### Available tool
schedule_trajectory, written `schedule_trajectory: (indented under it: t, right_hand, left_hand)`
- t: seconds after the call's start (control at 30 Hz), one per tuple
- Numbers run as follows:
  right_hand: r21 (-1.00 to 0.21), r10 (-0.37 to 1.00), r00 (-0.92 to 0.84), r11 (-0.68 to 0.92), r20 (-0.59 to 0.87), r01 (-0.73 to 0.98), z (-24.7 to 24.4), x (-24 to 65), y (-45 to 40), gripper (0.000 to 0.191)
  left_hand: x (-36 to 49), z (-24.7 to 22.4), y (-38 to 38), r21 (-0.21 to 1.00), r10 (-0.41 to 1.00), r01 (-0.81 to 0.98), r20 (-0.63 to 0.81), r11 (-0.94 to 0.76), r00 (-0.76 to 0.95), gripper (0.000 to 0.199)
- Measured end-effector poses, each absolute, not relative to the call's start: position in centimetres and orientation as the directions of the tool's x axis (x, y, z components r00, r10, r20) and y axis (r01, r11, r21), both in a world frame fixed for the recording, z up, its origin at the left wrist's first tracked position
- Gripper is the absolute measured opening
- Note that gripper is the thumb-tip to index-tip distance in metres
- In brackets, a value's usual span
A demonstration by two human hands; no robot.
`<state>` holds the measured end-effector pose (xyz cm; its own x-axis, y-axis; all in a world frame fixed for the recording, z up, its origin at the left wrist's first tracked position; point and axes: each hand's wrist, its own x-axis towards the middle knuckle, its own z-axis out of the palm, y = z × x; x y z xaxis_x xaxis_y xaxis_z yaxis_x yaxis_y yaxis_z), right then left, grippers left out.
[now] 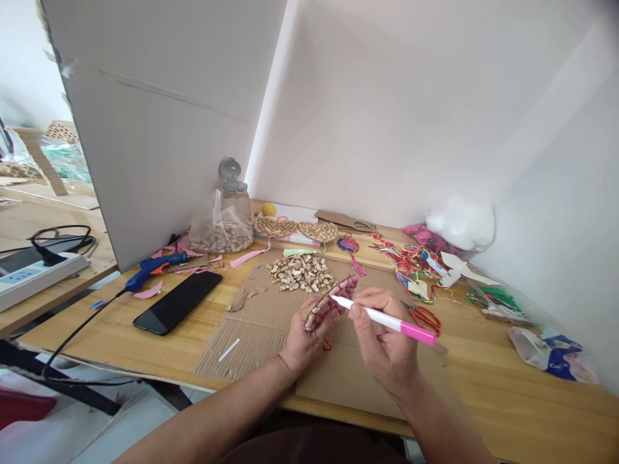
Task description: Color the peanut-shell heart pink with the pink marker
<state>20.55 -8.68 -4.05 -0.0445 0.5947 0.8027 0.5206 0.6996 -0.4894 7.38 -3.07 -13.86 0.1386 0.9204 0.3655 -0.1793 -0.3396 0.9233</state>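
Tilted up on its edge, a round disc covered in peanut shells (319, 310), partly pink, is gripped by my left hand (304, 341). A red cord loop hangs below it. My right hand (387, 341) is closed around a white marker with a pink end (387, 319), its tip at the disc's rim; I cannot tell whether it touches. Just beyond the hands lies a pile of peanut shells (302, 272) on a flat cardboard sheet (261, 335).
A black phone (177, 303) and blue glue gun (155, 267) lie left. Behind are a bag of peanuts (222, 232), a jar (236, 200) and shell-covered discs (316, 231). Right are coloured threads (418, 261), red-handled scissors (425, 317) and a tissue pack (554, 354).
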Motion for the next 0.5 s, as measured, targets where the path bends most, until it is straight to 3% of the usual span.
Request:
schedule_trajectory:
  t: [0.5]
  right_hand:
    - [-0.536, 0.641, -0.034, 0.668, 0.767, 0.517, -4.25, 20.71, -8.19, 0.004]
  left_hand:
    - [7.44, -14.03, -2.92, 0.926, 0.916, -0.18, 0.362, -0.332, 0.175, 0.028]
